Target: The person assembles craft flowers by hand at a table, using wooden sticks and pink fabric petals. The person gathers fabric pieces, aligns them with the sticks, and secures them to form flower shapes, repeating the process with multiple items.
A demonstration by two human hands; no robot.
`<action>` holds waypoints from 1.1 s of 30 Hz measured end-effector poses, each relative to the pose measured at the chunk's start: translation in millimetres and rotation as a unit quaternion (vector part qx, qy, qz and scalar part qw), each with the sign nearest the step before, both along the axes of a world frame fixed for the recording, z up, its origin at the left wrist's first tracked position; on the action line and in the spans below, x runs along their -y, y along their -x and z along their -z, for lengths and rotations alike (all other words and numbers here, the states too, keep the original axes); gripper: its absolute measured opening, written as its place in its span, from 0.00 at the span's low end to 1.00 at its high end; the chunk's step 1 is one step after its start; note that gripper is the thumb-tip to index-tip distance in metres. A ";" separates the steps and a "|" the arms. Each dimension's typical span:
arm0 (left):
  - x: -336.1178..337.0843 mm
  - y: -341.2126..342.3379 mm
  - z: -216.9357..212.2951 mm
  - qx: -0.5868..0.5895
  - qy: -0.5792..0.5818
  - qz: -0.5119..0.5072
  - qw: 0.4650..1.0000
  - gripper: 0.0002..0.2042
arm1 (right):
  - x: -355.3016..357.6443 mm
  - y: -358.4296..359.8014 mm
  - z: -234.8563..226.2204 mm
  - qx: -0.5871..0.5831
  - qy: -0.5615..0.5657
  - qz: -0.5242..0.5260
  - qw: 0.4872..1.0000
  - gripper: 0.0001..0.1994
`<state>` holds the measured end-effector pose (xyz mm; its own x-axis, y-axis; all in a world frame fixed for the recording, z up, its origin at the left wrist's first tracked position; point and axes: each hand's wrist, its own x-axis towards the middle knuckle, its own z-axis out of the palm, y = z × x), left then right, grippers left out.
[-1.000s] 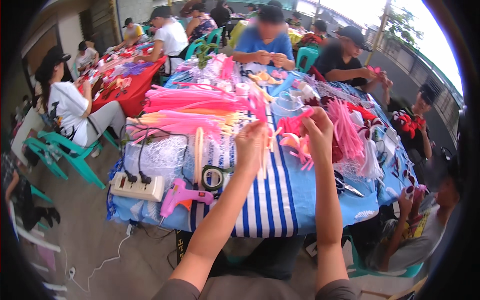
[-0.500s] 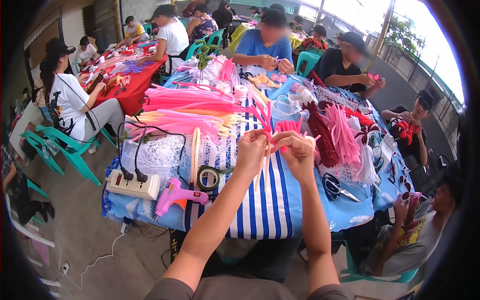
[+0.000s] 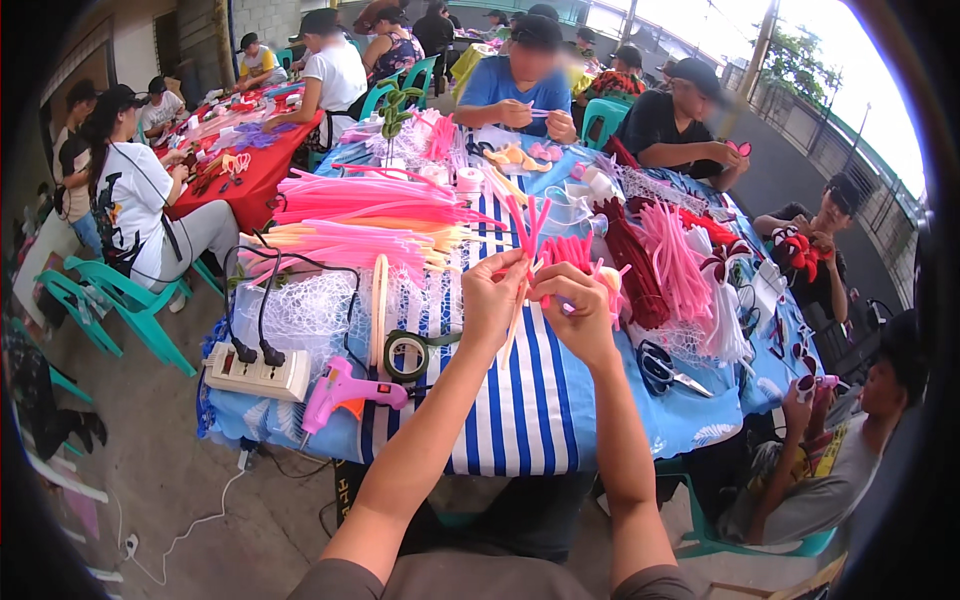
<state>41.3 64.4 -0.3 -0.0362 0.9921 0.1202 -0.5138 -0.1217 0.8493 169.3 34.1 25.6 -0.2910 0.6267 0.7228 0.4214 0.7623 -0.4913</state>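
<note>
Over the middle of the table, my left hand [image 3: 492,300] is closed around a small bunch of pipe cleaners [image 3: 527,230]. Their pink ends fan out above the fingers, and pale cream ends hang below. Close against it on the right, my right hand [image 3: 580,312] is closed, thumb and curled fingers pinched at the side of the same bunch; the exact grip is partly hidden by the fingers. Just behind my right hand lie shorter pink pipe cleaners [image 3: 566,252]. A large heap of pink and peach pipe cleaners [image 3: 370,200] spreads to the left.
A pink glue gun [image 3: 352,392], a roll of dark green tape [image 3: 407,356] and a power strip [image 3: 257,373] lie at the front left. Scissors [image 3: 672,370] rest at the right, near dark red pipe cleaners [image 3: 632,268]. Several people work around this table and a red-covered table [image 3: 240,200].
My right hand has drawn slightly down, its fingers curling more tightly beside the bunch. My left hand keeps its hold. The whole view has shifted a little.
</note>
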 end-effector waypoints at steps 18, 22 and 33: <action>-6.8 6.5 7.9 0.212 0.060 0.232 0.947 0.08 | -11.4 0.2 13.9 -0.042 -0.090 0.078 0.992 0.14; -6.7 7.0 10.8 0.180 0.025 0.171 0.968 0.07 | -5.4 0.0 2.1 -0.112 -0.072 0.069 0.989 0.17; 8.6 -3.3 -5.3 -0.175 -0.106 -0.023 0.979 0.06 | -13.0 -18.9 14.3 -0.335 0.354 -0.058 0.871 0.07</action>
<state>44.6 55.7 5.0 0.0003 0.9421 0.3354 -0.1856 -0.3295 0.9257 188.1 47.0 11.3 -0.0438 0.9789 0.1996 -0.2009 0.1871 -0.9616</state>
